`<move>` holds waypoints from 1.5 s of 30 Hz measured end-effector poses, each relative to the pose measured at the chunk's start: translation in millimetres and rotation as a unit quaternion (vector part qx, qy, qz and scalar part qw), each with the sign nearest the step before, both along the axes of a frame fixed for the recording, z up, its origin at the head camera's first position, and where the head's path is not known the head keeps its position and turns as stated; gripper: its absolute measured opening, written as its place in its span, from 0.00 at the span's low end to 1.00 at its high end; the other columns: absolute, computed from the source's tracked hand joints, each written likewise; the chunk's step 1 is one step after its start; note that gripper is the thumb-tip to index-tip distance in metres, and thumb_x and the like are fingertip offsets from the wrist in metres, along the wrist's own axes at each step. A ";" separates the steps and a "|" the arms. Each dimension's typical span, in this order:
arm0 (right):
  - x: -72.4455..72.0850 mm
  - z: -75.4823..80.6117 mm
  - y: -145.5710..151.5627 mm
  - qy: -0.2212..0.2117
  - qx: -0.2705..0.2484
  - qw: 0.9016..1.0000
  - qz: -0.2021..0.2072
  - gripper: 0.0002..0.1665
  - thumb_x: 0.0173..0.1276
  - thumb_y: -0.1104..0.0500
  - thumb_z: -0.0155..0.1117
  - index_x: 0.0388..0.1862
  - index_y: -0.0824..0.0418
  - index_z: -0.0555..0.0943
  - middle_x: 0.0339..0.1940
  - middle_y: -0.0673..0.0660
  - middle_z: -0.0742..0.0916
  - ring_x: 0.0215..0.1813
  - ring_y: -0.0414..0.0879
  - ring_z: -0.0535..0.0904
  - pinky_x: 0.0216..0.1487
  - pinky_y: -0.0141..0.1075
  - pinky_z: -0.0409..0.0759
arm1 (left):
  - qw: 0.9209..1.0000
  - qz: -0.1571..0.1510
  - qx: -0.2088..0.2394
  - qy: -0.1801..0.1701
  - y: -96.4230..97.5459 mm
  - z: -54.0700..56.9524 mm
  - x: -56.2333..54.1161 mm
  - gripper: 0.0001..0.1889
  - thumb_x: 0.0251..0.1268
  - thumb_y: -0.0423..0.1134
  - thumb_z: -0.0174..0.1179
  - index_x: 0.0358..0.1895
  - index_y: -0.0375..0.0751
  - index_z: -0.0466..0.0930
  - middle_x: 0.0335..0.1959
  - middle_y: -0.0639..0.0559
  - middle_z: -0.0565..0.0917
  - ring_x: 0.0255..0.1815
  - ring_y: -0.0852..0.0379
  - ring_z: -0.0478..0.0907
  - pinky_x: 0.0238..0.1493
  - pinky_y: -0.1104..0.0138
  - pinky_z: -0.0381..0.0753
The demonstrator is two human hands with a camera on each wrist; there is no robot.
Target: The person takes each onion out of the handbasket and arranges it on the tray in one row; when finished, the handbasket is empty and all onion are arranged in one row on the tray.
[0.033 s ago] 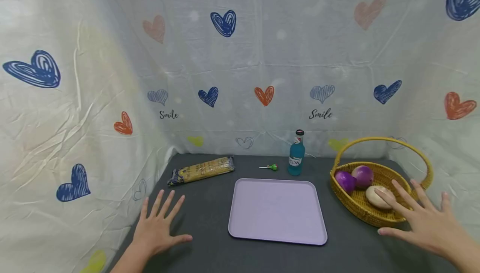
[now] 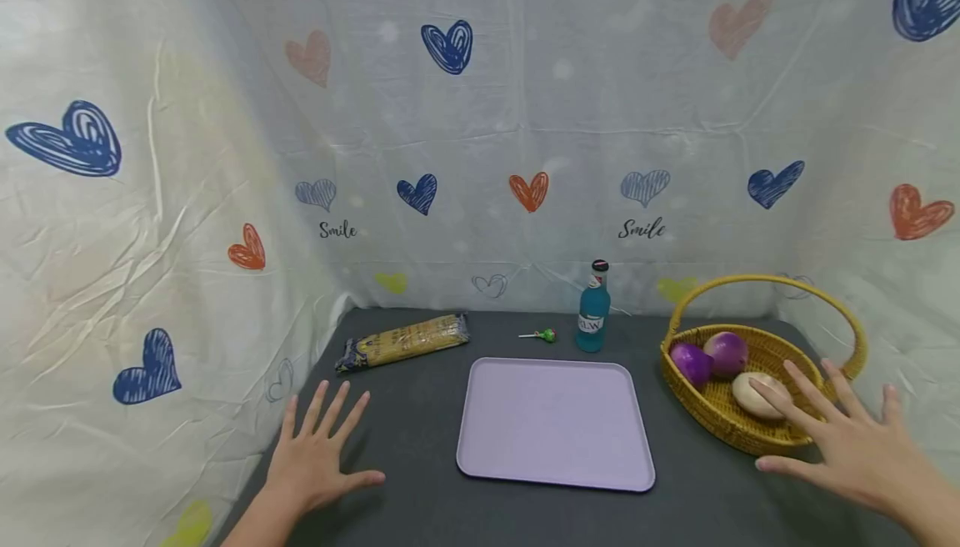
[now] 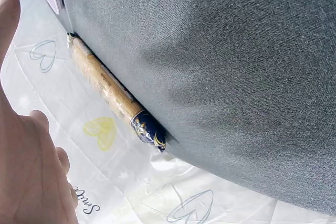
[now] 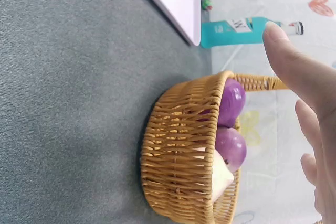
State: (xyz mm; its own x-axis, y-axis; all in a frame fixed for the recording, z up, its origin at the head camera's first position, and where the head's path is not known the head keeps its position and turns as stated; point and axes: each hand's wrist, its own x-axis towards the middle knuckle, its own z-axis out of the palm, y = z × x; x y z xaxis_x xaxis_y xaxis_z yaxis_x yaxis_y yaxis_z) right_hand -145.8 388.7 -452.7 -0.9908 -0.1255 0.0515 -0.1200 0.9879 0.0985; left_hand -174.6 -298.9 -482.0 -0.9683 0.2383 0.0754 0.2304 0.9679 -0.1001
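My left hand [image 2: 311, 459] is held above the table's left side, fingers spread and straight, holding nothing. Beyond its fingertips lies a long yellow pack with dark blue ends [image 2: 403, 342], seemingly dried noodles; the left wrist view shows its side [image 3: 105, 83]. Over on the right, my right hand [image 2: 851, 447] also has its fingers spread and grips nothing. In the head view it overlaps the front right of a wicker basket [image 2: 720, 426] with a tall handle. Inside are two purple onion-like vegetables [image 2: 726, 353] and a white one [image 2: 750, 395], partly behind my fingers.
A pale lilac tray [image 2: 555, 424] lies at the middle of the dark grey table [image 2: 420, 497]. Behind it are a small green lollipop [image 2: 549, 335] and an upright blue bottle [image 2: 592, 313] with a black cap. A heart-printed curtain [image 2: 480, 130] hangs around the table's back and sides.
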 end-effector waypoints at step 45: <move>-76.2 6.9 39.8 -0.029 -0.219 0.965 0.138 0.34 0.58 0.49 0.79 0.61 0.62 0.82 0.54 0.66 0.87 0.51 0.52 0.85 0.43 0.43 0.84 | 0.963 -0.091 0.208 -0.149 100.0 -55.3 -38.6 0.63 0.50 0.78 0.62 0.84 0.53 0.41 0.84 0.43 0.48 0.83 0.34 0.39 0.76 0.34 0.46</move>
State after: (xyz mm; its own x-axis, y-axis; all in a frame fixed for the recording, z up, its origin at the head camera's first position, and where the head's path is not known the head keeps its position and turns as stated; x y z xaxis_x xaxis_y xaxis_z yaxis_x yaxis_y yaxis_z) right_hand -222.0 428.5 -445.8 -0.9257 -0.3636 0.1045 -0.3769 0.8627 -0.3371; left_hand -213.2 -198.9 -537.3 -0.9070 0.4145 -0.0745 0.3576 0.8515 0.3834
